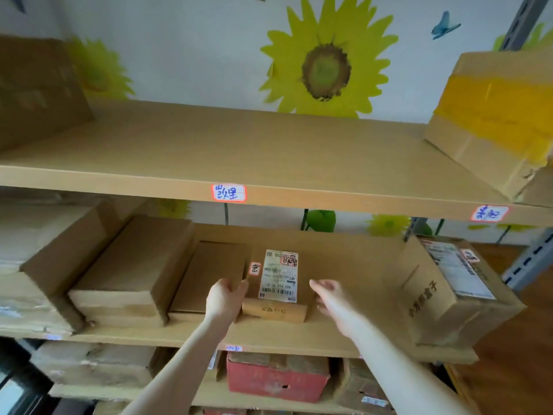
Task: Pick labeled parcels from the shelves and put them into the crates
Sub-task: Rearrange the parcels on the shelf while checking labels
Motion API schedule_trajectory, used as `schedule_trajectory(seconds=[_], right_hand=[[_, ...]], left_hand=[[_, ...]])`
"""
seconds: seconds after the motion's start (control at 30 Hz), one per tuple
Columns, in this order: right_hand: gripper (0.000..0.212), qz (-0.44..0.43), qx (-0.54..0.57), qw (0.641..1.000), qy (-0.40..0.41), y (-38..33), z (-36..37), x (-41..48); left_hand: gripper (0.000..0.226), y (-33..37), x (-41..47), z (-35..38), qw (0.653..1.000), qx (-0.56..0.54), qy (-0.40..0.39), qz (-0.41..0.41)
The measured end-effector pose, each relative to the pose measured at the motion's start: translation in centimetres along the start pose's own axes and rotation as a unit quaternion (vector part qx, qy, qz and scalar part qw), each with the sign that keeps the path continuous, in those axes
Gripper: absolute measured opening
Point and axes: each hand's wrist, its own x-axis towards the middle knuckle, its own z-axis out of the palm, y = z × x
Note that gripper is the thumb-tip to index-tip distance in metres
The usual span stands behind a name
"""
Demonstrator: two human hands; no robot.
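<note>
The step in hand is the pick. Both arms reach into the middle shelf (353, 265), where a small cardboard parcel (273, 310) lies flat near the front edge, between a flat carton (209, 274) on its left and a large carton (431, 298) well off to its right.

The left hand (224, 301) curls its fingers (238, 287) over the parcel's left edge and seems to grasp it. The right hand (332, 298) lies along the right side, fingers (318, 285) extended and released; contact there cannot be told.

The next move likely calls for closing the right hand on that side, then drawing the parcel out level. No crate is in view.

The parcel is a low brown box with a white barcoded shipping label (279, 275) on top and a small red-edged sticker (255, 268) beside it.
</note>
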Motion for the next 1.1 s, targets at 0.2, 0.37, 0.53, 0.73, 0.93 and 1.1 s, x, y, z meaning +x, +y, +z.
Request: schedule_trajectory(seconds=[0.2, 0.37, 0.53, 0.73, 0.93, 1.1], right_hand=[[0.055, 0.004, -0.012, 0.999, -0.036, 1.2, 2.6, 1.0], [0.047, -0.077, 0.016, 0.996, 0.038, 1.7, 2.4, -2.5], [0.047, -0.091, 0.064, 0.989, 0.093, 2.6, 2.7, -8.0], [0.041, -0.064, 0.101, 0.973, 0.196, 6.3, 0.8, -15.9], [0.037, -0.023, 0.144, 0.934, 0.326, 12.7, -5.4, -26.0], [0.029, 0.009, 0.212, 0.880, 0.426, 20.3, -12.5, -35.9]], left_hand=[[0.020, -1.3, 1.2, 1.0, 0.996, 0.032, -0.059, 0.056], [0.011, -2.3, -0.6, -0.1, 0.986, -0.131, -0.042, 0.094], [0.016, -3.4, -3.3, -0.8, 0.967, -0.204, -0.117, 0.103], [0.021, -3.7, -8.5, 0.4, 0.954, -0.161, -0.218, 0.132], [0.005, -4.4, -18.9, 6.1, 0.920, -0.107, -0.356, 0.126], [0.011, -5.3, -31.2, 13.4, 0.864, -0.046, -0.478, 0.153]])
